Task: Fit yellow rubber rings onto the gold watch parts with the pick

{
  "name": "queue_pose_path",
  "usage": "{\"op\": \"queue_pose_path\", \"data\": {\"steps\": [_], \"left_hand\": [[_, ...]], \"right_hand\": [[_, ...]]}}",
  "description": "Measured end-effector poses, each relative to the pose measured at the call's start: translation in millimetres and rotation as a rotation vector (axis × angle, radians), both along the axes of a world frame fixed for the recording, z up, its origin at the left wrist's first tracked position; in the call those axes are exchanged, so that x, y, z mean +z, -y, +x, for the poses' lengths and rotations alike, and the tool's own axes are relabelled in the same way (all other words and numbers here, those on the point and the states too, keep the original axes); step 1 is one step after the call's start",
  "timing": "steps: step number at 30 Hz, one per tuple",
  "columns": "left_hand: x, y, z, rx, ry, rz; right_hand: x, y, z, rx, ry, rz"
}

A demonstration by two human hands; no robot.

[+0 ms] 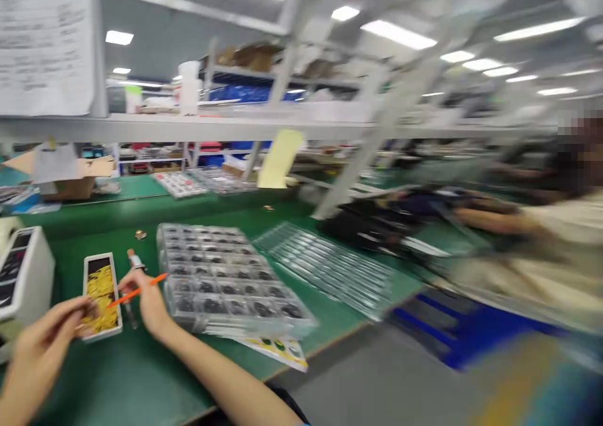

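My right hand (149, 303) is closed around a thin orange stick (123, 298), whose left end points over a small white tray (104, 334). The tray holds a heap of small yellow pieces (102, 284). A slim clear tube with an orange-brown end (134, 258) shows at the same fingers; whether it is gripped or lies behind them I cannot tell. My left hand (49, 339) is at the tray's left edge, thumb and fingertips pinched together. Anything between them is too small or blurred to make out.
Right of my right hand stands a clear compartment box (226, 281) with dark pieces, partly over a printed sheet (277, 350). Beyond it lies a ribbed clear plastic tray (330, 269). A white device (28, 281) stands at left. Another person's blurred sleeve (560, 225) is at right.
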State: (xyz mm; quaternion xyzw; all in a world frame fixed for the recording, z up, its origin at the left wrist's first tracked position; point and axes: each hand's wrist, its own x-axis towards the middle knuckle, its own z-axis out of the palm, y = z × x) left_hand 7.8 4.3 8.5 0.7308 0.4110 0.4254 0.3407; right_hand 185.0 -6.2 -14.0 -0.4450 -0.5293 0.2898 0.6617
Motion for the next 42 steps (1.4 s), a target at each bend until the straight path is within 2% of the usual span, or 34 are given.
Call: {"op": "queue_pose_path", "data": {"steps": [2, 4, 7, 11, 19, 22, 27, 30, 34, 38, 42], "left_hand": [[-2.1, 2.0, 3.6, -0.027, 0.151, -0.269], [-5.7, -6.5, 13.4, -0.053, 0.39, -0.504], [-11.9, -20.3, 19.3, -0.046, 0.633, -0.619], [-11.9, -17.2, 12.6, -0.102, 0.75, -0.621], [-7.6, -8.8, 11.7, -0.184, 0.703, -0.637], [-6.7, -8.4, 12.7, -0.177, 0.696, -0.658], [-8.3, -10.4, 12.3, -0.142, 0.682, -0.672], [-11.2, -12.1, 13.6, -0.114, 0.689, -0.694], [-14.0, -11.7, 15.3, -0.111, 0.696, -0.705], [-15.8, -7.7, 16.6, -0.158, 0.662, -0.689], [-17.8, -3.1, 19.0, -0.194, 0.641, -0.686]], "right_hand": [[-1.9, 5.0, 6.2, 0.019, -0.04, -0.013], [-5.3, 9.0, 9.2, 0.068, -0.064, -0.016], [-8.4, 16.3, 6.3, 0.136, -0.016, 0.008], [-7.0, 27.4, -2.8, 0.142, 0.167, 0.024], [-5.7, 27.1, -5.8, 0.157, 0.258, 0.071], [-7.4, 22.9, -3.4, 0.157, 0.394, 0.215], [-13.5, 16.0, 4.5, 0.161, 0.843, 0.633], [-16.7, 14.5, 7.0, 0.156, 0.989, 0.706], [-16.8, 17.1, 5.0, 0.096, 0.93, 0.726], [-13.2, 20.7, 2.1, -0.052, 0.72, 0.587], [-12.0, 20.5, -0.3, -0.084, 0.661, 0.517]]}}
